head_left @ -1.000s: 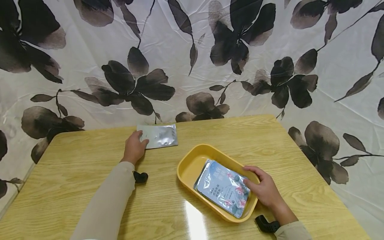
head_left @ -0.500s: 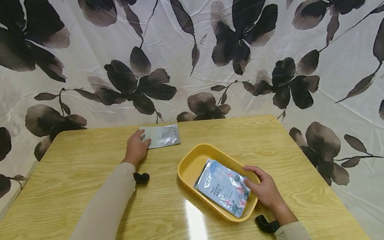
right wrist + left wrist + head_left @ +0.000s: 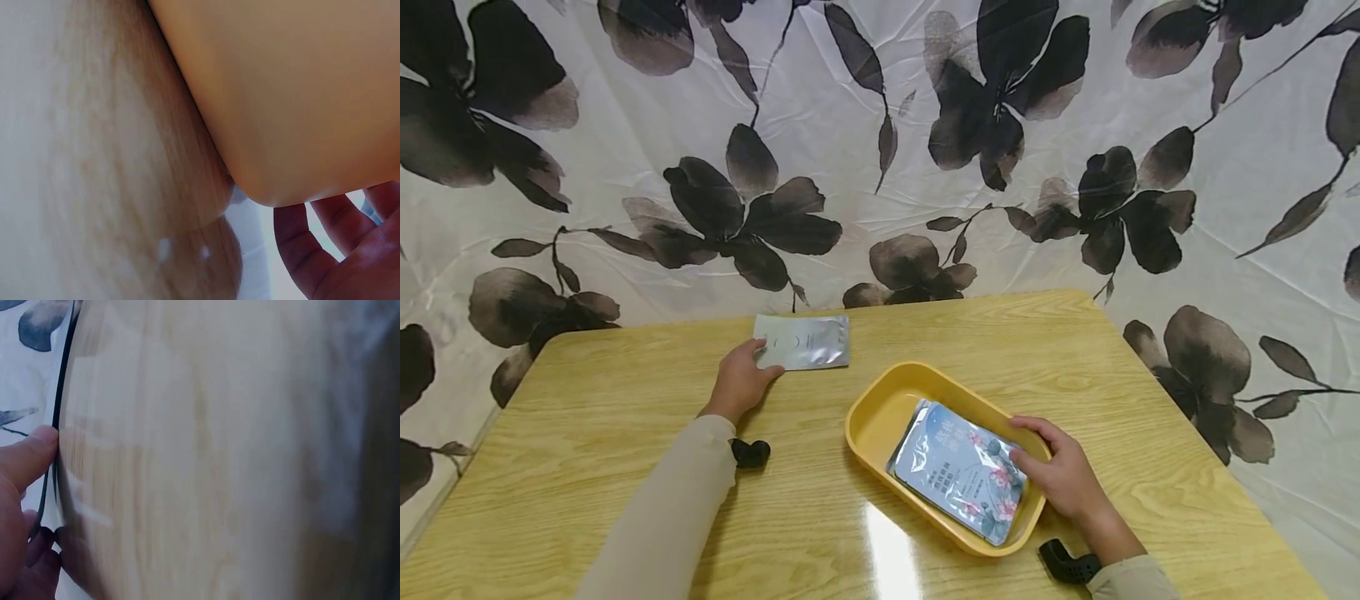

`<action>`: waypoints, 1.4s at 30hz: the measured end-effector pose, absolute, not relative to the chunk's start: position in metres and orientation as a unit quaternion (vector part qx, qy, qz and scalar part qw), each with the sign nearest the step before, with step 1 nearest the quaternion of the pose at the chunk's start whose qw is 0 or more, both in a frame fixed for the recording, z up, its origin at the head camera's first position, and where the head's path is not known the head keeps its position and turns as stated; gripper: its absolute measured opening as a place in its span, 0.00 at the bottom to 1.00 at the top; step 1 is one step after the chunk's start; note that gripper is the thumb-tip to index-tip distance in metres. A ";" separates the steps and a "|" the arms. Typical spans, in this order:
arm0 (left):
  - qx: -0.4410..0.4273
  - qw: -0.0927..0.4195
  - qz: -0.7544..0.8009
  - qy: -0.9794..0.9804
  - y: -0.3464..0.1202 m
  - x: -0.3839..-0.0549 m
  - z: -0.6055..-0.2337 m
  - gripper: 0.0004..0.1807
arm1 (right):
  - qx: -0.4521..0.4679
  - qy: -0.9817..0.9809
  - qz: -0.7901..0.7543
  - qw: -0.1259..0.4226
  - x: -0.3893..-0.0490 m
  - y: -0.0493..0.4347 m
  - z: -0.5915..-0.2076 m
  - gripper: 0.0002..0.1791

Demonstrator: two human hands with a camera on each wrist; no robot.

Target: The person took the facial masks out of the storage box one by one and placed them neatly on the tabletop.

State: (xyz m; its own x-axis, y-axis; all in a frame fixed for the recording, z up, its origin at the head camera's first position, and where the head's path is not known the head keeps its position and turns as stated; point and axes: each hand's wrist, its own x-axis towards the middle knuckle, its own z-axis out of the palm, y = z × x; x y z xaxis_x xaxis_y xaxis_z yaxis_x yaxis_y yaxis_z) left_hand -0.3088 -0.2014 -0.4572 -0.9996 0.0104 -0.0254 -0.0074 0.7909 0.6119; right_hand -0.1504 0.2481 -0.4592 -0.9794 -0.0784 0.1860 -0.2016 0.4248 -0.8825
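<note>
At the back of the table, a silver and pale-green sachet, which looks like a face mask packet, lies flat. My left hand is at its left end, with index finger and thumb spread and touching its edge. Nearer me stands a yellow plastic basket. In it lie stacked blue mask packets with pink flowers; the lower ones are mostly hidden. My right hand grips the basket's right end, thumb over the rim and fingers along the outside. The right wrist view shows fingers against the basket's outer wall.
The wood-grain table ends at a flower-printed cloth behind it. Black wrist devices sit at both cuffs. A bright light reflection lies on the table before the basket.
The silver sachet, slightly bent half a second ago, now lies flat. My left hand has drawn back a little toward me, baring more of its left end. Basket and right hand stay put.
</note>
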 end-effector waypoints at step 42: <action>0.139 0.090 0.502 0.849 -0.069 -0.237 -0.391 0.33 | 0.082 -0.848 0.520 0.054 -0.151 0.249 -0.457 0.19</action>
